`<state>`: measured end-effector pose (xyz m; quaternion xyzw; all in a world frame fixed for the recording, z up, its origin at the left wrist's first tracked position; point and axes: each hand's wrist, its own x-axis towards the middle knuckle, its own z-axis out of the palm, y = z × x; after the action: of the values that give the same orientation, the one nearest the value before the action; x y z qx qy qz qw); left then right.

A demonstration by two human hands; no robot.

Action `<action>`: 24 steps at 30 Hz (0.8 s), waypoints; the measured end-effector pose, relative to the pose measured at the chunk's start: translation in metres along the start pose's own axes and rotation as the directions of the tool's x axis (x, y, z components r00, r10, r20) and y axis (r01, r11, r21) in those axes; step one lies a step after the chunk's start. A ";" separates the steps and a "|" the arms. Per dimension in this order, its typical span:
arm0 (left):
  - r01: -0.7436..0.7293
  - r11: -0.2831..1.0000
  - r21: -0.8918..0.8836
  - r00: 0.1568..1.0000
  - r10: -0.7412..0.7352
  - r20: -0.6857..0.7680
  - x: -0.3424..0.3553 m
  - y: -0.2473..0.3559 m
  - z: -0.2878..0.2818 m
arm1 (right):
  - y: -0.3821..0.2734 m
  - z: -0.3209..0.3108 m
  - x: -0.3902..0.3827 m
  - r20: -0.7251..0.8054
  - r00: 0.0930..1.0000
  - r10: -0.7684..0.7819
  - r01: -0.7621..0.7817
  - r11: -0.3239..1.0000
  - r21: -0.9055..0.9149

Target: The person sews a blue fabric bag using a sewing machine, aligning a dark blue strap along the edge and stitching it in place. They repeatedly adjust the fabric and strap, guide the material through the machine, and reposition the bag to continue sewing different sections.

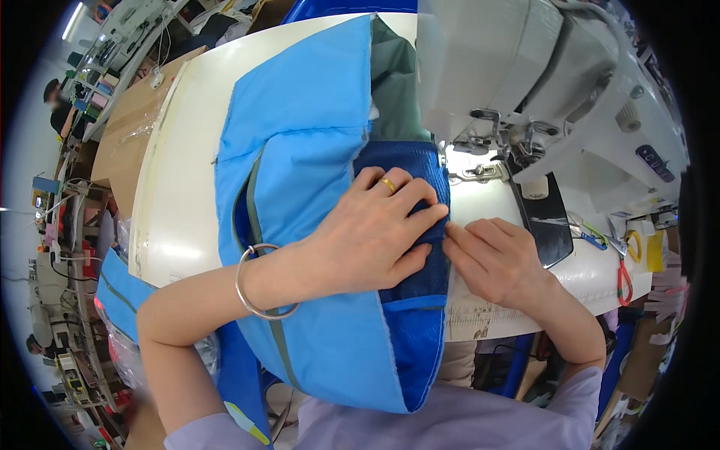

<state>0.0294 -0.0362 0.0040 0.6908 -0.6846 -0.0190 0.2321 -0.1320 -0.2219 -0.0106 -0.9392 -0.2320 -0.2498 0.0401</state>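
A light blue fabric bag piece [300, 90] lies over the white sewing table. Along its right side runs a dark blue mesh panel [401, 157], its edge beside the sewing machine's presser foot [480, 174]. My left hand [367, 236], with a ring and a bangle, rests on the mesh. Its fingers are bent, gathering the fabric near the edge. Just right of that, my right hand [495, 259] pinches the same edge between thumb and fingers. A zipper [255, 202] runs down the light blue part, and a grey-green lining [394, 82] shows at the top.
The white sewing machine [491, 56] stands at the back right. Red-handled scissors [624, 281], blue-handled snips [592, 238] and a yellow tape roll [634, 246] lie right of it. Cardboard [127, 135] borders the table's left. More blue fabric [120, 281] hangs at lower left.
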 end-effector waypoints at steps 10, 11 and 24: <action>-0.019 1.000 -0.024 0.999 0.020 0.029 0.003 -0.001 0.000 | -0.002 -0.002 -0.002 -0.020 0.999 0.027 -0.026 0.999 0.031; -0.018 1.000 -0.022 0.999 0.019 0.028 0.003 -0.002 -0.001 | -0.002 -0.001 -0.001 -0.028 0.999 0.027 -0.027 0.999 0.026; -0.016 1.000 0.015 1.000 0.017 -0.018 0.015 -0.012 0.002 | 0.004 0.004 0.004 -0.047 0.990 0.136 -0.136 0.991 0.008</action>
<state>0.0411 -0.0513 0.0024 0.6869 -0.6882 -0.0058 0.2333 -0.1256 -0.2227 -0.0115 -0.9465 -0.1672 -0.2683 0.0649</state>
